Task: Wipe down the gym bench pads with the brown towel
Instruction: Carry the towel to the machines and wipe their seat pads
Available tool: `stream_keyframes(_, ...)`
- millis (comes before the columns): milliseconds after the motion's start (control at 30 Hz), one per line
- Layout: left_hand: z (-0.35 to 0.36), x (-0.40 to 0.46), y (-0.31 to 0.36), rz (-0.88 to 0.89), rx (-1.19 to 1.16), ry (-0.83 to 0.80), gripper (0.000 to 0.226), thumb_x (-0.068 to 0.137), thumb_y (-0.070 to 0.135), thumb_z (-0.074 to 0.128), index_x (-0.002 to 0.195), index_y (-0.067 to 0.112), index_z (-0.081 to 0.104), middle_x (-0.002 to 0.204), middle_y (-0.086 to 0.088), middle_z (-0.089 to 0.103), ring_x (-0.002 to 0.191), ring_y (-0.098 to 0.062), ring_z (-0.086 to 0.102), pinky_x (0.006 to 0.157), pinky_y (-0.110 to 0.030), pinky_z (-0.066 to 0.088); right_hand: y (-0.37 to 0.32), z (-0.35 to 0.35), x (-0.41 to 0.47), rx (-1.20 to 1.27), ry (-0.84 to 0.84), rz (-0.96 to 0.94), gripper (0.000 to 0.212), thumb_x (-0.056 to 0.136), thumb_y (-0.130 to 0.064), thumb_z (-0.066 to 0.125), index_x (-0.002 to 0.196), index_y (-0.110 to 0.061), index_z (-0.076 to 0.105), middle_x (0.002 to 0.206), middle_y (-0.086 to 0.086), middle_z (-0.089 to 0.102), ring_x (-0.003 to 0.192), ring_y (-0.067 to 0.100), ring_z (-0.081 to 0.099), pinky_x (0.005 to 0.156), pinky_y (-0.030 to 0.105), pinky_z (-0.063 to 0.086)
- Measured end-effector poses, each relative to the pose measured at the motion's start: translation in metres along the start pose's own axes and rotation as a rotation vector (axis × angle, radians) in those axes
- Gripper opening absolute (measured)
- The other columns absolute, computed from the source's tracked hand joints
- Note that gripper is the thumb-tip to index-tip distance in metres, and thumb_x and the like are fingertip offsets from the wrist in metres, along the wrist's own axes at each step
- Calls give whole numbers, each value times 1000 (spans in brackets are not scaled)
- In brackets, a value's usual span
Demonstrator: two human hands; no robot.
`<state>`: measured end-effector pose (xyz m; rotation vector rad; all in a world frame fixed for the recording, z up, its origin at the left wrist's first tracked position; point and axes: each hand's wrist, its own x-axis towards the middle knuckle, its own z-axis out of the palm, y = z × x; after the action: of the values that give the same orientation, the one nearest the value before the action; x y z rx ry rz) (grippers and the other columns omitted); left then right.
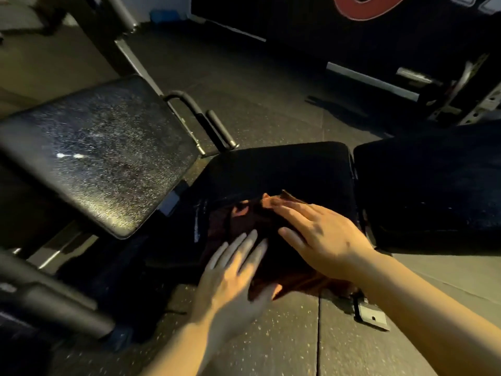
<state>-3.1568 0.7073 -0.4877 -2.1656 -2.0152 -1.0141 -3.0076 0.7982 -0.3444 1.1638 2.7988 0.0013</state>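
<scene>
The brown towel (pixel 249 221) lies spread on the black seat pad (pixel 284 169) of the bench in the middle of the view, its near edge hanging over the pad's front. My right hand (pixel 322 240) lies flat on the towel with straight fingers pointing left. My left hand (pixel 233 272), blurred, has straight fingers laid on the towel's near left part. To the right is the long black back pad (pixel 428 185). A second, speckled black pad (pixel 95 158) stands tilted at the left.
Black foam-covered handles (pixel 206 123) and a steel frame rise behind the speckled pad. A dark padded roller (pixel 54 302) crosses the lower left. A metal bench foot (pixel 371 318) sits on the speckled rubber floor. A rack upright (pixel 482 104) stands far right.
</scene>
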Motion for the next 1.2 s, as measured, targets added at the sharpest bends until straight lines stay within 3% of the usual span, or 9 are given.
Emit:
stream_keyframes(100,-18,-21,-27,-107,2,96,52,88,53,51,127,22,65,139,2,58,126,-20,56,100,-39,45,-6,2,7,-185,-136,28,62,99,-61,18,155,-34,20,163,-1,20,150,18,16,121,33,10)
stream_keyframes(200,-30,-20,-54,-124,75,149,41,89,43,52,114,17,71,126,-2,64,111,-26,64,87,-43,52,-30,15,10,-247,-42,-32,68,94,-65,15,150,-34,36,158,9,32,147,35,26,116,56,23)
stream_keyframes(267,-37,-27,-72,-164,98,151,40,91,42,49,111,16,71,119,-1,66,105,-26,65,84,-45,55,-43,29,18,-236,-165,-93,76,86,-75,11,154,-41,16,165,7,11,151,37,8,114,68,9)
stream_keyframes(367,-56,-49,-100,-220,321,66,41,89,42,44,103,16,74,104,1,70,92,-24,69,76,-44,56,-53,43,46,-350,-389,-71,94,80,-87,28,152,-44,-15,165,5,-13,150,38,-13,108,75,-6)
stream_keyframes(500,-75,-79,-130,-197,597,-129,44,88,40,38,82,12,72,70,-4,64,62,-29,63,58,-39,50,-58,48,87,-245,-460,-23,109,63,-99,30,152,-48,-7,165,1,-13,149,34,-17,107,75,-12)
stream_keyframes(700,-70,-94,-136,-62,742,-134,44,90,36,37,57,15,56,44,-2,43,41,-25,47,52,-34,34,-50,51,139,-166,-496,120,90,76,-92,21,153,-49,0,165,-7,-12,150,26,-16,110,72,-10)
stream_keyframes(900,-73,-104,-140,13,711,-139,49,88,39,39,47,15,53,37,-1,43,35,-21,46,51,-27,36,-41,45,138,-195,-425,177,85,82,-87,15,155,-44,1,165,-6,-7,151,23,-12,113,69,-7)
stream_keyframes(1033,-70,-104,-137,2,742,-70,46,87,38,40,47,16,47,39,-2,42,37,-22,46,52,-30,37,-53,40,113,-186,-456,96,96,70,-94,12,152,-49,-7,165,-4,-10,151,28,-13,112,71,-9)
stream_keyframes(1200,-65,-108,-142,48,741,15,44,91,33,46,50,17,45,41,0,39,39,-22,41,50,-32,34,-71,43,63,-379,-465,-124,107,71,-92,35,149,-45,-21,163,4,-18,150,35,-15,109,76,-6)
